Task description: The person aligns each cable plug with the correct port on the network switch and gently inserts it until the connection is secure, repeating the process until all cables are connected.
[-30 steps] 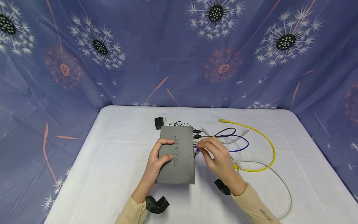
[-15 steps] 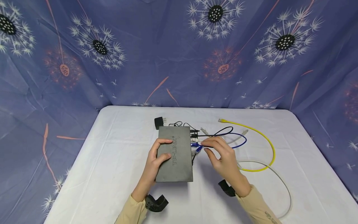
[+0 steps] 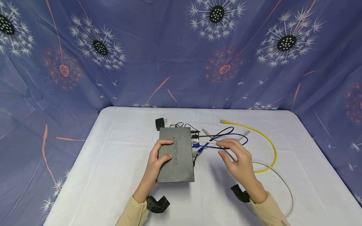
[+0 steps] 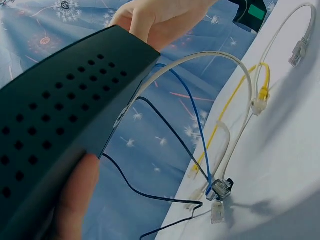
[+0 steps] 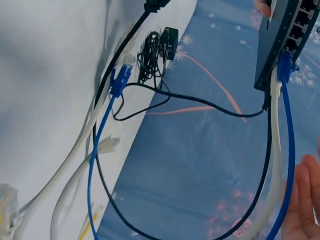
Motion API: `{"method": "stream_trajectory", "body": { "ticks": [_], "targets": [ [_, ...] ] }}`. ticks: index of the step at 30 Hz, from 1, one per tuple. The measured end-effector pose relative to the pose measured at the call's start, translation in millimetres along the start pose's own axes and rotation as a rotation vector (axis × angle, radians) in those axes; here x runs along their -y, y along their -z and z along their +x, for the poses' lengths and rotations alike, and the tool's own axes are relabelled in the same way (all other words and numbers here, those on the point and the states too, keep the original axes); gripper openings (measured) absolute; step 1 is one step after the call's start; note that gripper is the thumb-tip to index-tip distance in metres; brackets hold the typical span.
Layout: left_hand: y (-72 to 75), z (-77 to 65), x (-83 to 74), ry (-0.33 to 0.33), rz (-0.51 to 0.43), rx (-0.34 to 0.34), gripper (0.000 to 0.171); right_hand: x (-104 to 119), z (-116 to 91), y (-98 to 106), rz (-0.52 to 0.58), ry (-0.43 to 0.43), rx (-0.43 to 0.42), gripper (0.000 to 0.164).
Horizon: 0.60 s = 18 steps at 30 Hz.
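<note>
Left hand (image 3: 159,158) of mine grips the box (image 3: 181,171) by its left edge, thumb and one finger bent over the top; the box seems lifted above the table (image 3: 113,160). Right hand (image 3: 238,158) is beside the white cable (image 5: 273,130) and the blue cable (image 5: 290,135), its fingertips a little apart; I see nothing pinched there, but a light touch I cannot exclude. I judge the box quite light, stiff and smooth, so the middle of its long side is a good hold. Cables should be springy; better to take them by the plug (image 5: 284,65), gently, as it may be fragile. Between my hands, at the sockets (image 5: 305,20), space is crowded. Left of my left hand, the table gives wide room before its edge; right of my right hand curves the yellow cable (image 3: 274,150).
</note>
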<state>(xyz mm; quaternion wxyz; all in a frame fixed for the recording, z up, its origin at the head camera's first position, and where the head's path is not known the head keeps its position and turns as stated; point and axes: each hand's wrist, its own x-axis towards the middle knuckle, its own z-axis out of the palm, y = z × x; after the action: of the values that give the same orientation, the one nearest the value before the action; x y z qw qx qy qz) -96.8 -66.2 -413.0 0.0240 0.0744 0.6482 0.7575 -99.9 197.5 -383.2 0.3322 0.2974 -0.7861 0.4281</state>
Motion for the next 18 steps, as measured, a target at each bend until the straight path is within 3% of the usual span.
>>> {"method": "stream_trajectory", "body": {
  "ticks": [6,10,13,18],
  "targets": [
    [0.7,-0.1,2.0,-0.003,-0.003,-0.003,0.040,16.4,5.2,9.8,-0.021,-0.006,-0.021,0.042],
    [1.3,-0.2,2.8,-0.001,-0.005,-0.002,0.040,17.3,2.0,16.7,-0.012,-0.025,-0.025,0.015],
    [1.8,-0.4,3.2,0.000,-0.006,-0.003,0.040,17.7,-0.8,22.6,-0.018,-0.048,-0.026,0.025],
    [3.0,-0.6,3.6,-0.001,-0.006,-0.005,0.040,17.9,-5.8,32.7,-0.048,-0.091,-0.039,0.021]
  ]
}}
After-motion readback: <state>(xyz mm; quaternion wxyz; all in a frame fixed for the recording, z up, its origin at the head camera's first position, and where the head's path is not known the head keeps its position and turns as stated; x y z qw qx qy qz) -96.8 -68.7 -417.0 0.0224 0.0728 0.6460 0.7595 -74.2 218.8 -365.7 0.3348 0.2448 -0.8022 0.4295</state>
